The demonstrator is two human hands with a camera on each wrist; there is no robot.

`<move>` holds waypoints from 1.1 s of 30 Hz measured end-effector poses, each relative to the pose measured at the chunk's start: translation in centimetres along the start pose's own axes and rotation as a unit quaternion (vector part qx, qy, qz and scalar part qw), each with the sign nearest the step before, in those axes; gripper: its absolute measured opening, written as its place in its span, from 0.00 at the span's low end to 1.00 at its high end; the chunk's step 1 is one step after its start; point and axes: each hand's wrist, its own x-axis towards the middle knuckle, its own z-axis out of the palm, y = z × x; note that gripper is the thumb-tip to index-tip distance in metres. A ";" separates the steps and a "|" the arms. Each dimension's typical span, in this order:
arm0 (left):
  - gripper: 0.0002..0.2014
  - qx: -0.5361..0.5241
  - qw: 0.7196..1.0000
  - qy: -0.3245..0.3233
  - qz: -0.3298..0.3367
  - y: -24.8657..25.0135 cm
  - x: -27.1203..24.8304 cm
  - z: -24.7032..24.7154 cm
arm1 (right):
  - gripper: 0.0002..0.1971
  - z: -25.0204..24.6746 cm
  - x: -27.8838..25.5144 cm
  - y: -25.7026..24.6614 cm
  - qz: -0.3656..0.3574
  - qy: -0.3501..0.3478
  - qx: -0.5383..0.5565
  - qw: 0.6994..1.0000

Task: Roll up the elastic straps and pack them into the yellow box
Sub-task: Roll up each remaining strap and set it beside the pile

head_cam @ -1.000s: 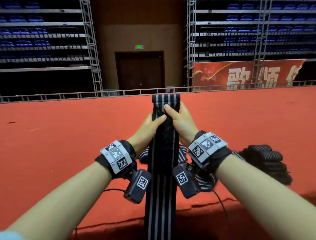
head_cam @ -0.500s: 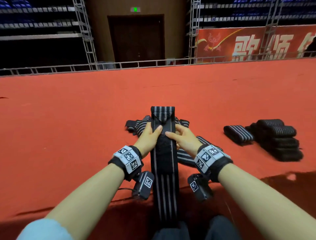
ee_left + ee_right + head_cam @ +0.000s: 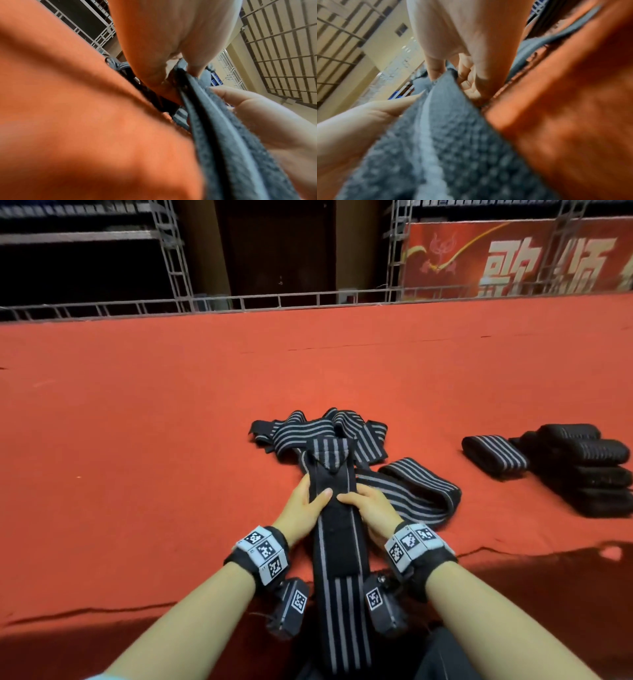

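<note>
A long black elastic strap [image 3: 337,546] with grey stripes runs from my lap out over the red carpet. My left hand [image 3: 313,503] grips its left edge and my right hand [image 3: 361,503] grips its right edge, thumbs on top, just short of its far end. The left wrist view shows the strap [image 3: 223,135] pinched between thumb and fingers; in the right wrist view the strap [image 3: 436,135] is held the same way. Loose unrolled straps [image 3: 421,491] lie heaped beyond my hands. The yellow box is not in view.
One rolled strap [image 3: 493,455] lies at the right beside a stack of rolled straps [image 3: 589,470]. The red carpet [image 3: 137,440] stretches far left and ahead to a metal railing [image 3: 274,301]. A dark edge of the carpet runs near my wrists.
Both hands have come down and toward me with the strap, from raised in the air to low over the carpet. The strap's far end now lies over the loose heap.
</note>
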 end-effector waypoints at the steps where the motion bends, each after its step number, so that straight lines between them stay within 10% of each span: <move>1: 0.17 0.009 1.000 -0.005 0.001 -0.6 -0.2 0.2 | 0.10 -0.1 -0.2 0.6 0.006 0.014 0.013 1.000; 23: 0.18 -0.061 0.997 0.038 -0.016 0.8 -2.3 0.5 | 0.08 0.2 -1.5 0.4 -0.018 0.027 -0.011 0.999; 33: 0.24 0.015 0.992 0.114 0.050 2.9 -5.3 0.9 | 0.26 -1.5 -5.7 -0.3 0.125 -0.099 0.116 0.980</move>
